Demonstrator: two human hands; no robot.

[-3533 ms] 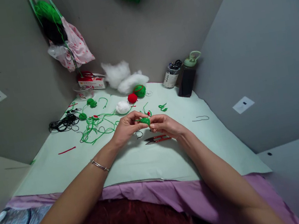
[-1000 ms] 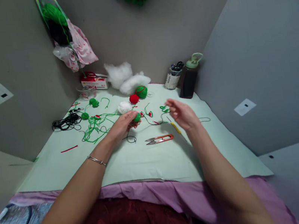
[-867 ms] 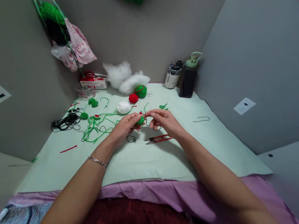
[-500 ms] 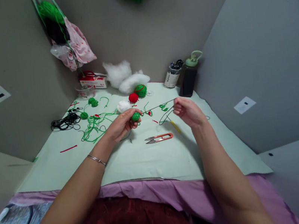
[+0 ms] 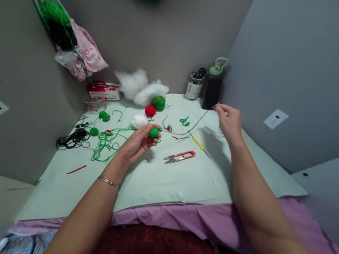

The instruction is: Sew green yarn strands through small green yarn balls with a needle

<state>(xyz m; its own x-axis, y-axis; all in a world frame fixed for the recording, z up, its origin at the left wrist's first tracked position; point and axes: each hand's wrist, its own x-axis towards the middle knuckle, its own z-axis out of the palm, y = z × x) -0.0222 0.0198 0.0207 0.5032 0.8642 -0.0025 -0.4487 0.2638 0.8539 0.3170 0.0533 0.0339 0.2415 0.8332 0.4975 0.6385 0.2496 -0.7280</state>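
My left hand (image 5: 141, 142) holds a small green crocheted ball (image 5: 153, 132) between its fingers, over the middle of the table. A dark thread (image 5: 186, 133) runs from the ball in a slack curve to my right hand (image 5: 229, 119), whose fingertips are pinched together near the black bottle. Whether a needle is also in that pinch is too small to tell. Below the thread lies a yellow-handled crochet hook (image 5: 198, 143). Orange thread snips (image 5: 180, 156) rest nearer the table's front edge.
White (image 5: 139, 121), red (image 5: 150, 111) and green (image 5: 158, 102) yarn balls sit behind my left hand. Tangled green yarn (image 5: 105, 148) and black cord (image 5: 75, 138) lie left. White stuffing (image 5: 133, 85), a pen cup (image 5: 193, 87) and a bottle (image 5: 212, 88) stand at the back.
My right hand has moved right and slightly up, away from the ball. The thread was taut and now sags. The hook, partly covered by thread before, shows fully.
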